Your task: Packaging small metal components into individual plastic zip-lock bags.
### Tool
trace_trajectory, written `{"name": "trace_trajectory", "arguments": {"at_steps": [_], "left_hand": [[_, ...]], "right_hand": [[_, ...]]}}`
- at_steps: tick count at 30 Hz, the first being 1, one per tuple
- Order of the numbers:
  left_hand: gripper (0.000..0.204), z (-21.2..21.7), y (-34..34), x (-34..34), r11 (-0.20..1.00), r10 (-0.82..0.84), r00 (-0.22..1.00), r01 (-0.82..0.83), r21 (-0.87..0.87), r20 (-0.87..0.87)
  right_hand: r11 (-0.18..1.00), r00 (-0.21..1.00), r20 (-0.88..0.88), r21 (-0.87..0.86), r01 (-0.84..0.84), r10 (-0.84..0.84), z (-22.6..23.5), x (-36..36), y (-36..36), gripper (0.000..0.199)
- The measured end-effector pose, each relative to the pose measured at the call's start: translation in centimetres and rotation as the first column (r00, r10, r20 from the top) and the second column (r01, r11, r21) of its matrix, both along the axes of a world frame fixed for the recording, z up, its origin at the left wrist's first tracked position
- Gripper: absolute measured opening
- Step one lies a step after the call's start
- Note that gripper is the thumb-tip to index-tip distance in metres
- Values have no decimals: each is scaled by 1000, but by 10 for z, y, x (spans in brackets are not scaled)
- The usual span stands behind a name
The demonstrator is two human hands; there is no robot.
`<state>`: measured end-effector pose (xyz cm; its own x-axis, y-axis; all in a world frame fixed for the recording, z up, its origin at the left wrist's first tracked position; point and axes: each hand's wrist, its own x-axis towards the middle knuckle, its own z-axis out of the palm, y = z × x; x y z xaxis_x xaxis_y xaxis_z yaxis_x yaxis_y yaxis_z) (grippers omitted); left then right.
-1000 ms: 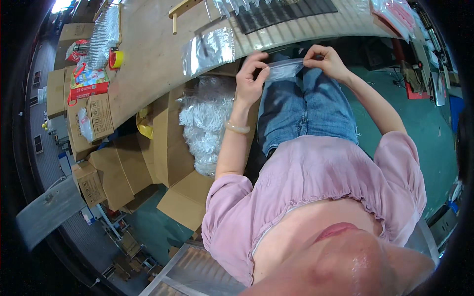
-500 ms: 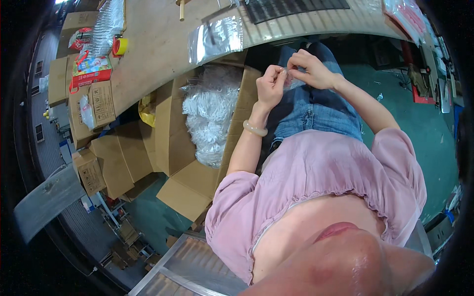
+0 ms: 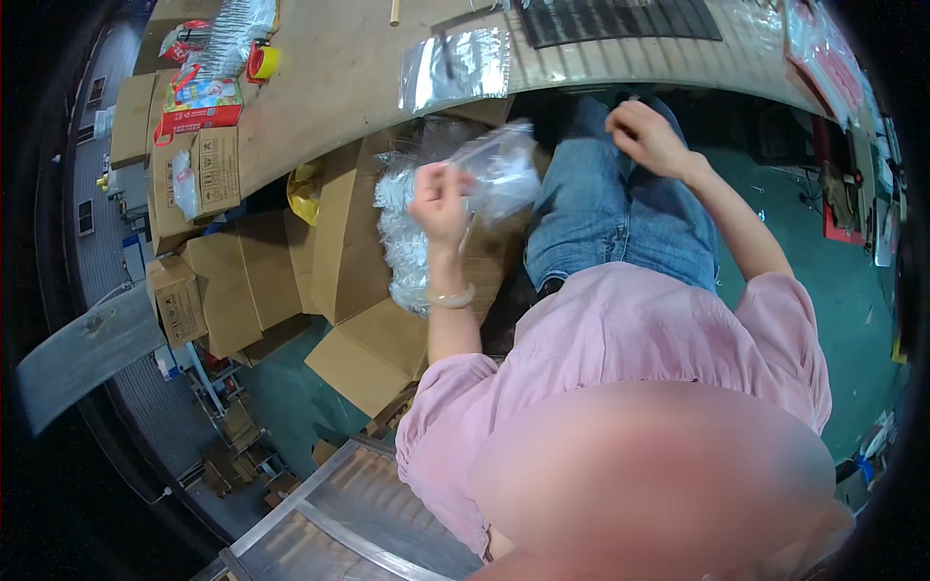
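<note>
My left hand, slightly blurred, is closed on one edge of a clear plastic bag. The bag spreads out to the right of my fingers, and something pale shows faintly in its lower part. Below and left of that hand, an open cardboard box holds a heap of clear plastic bags with white contents. My right hand is over my lap near the table edge, its fingers curled together. Whatever those fingers may hold is hidden.
A wooden table runs across the top. On it lie a flat clear bag, a dark ribbed mat, a yellow tape roll and a red printed box. Pink bags lie at the right end. Several cartons stand left.
My hands have parted. The left one has swung left over the box with the clear bag; the right one has shifted slightly right. The view has turned a little.
</note>
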<state>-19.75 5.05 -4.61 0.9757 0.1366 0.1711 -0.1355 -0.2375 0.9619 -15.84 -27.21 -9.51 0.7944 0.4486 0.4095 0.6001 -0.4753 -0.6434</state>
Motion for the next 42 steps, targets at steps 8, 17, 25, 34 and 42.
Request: {"name": "trace_trajectory", "arguments": {"at_steps": [8, 17, 25, 34, 42], "left_hand": [[57, 26, 45, 43, 714, 103, 988, -153, 684, 113], [33, -61, -48, 117, 536, -499, 743, -141, 832, 447], [26, -32, -127, 73, 694, -642, 484, 37, 719, 595], [26, -24, -158, 41, 778, -570, 741, 348, 523, 355], [20, -24, -171, 59, 798, -602, 770, 567, -205, -212]], "right_hand": [[946, 860, -453, 97, 310, -235, 1, -15, -20, 10], [964, 857, -514, 236, 127, 13, 0, -8, 10, 9], [722, 449, -879, 415, 553, 161, 13, 9, -4, 14], [911, 731, -682, 285, 297, -25, 22, 3, -27, 17], [948, 674, -735, 262, 181, 74, 50, 6, -40, 19]]}}
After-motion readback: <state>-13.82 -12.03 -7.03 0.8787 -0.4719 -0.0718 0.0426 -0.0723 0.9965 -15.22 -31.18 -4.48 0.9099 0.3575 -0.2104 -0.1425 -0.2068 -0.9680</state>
